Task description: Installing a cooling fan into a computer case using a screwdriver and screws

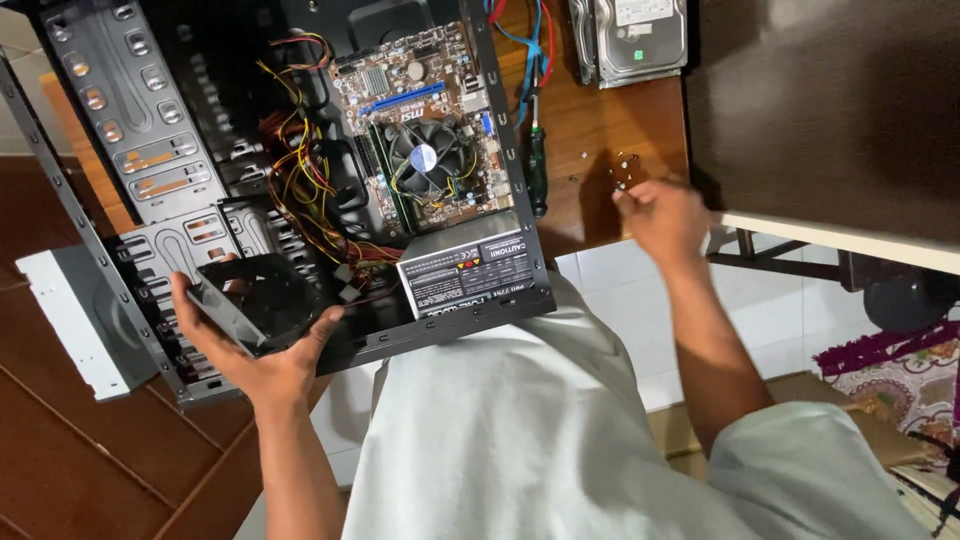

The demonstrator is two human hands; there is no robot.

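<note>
While the head camera looks down over a pale garment, the left hand (262,345) cups a black case fan (262,298) from below, thumb on its near right corner and fingers wrapped over its left edge, so the fan sits tilted in the palm just in front of the lower edge of an open computer case (120,130). That case lies on its side on a wooden table (600,130), its grey metal drive bays to the left and its motherboard (420,110) in the middle, with a round cooler fan (428,160) on the board. A bundle of yellow, red and black wires (300,190) runs from the upper left of the case down toward the power supply (468,270), a grey box with a label that sits at the case's near edge, just right of the held fan. The right hand (662,215) hovers at the table's near edge with fingertips pinched together narrowly beside a scatter of small screws (622,170); whether it holds one cannot be told, since the hand is blurred. A green-handled screwdriver (537,170) lies just right of the case wall, and a hard drive (640,35) rests at the far end of the table.
</note>
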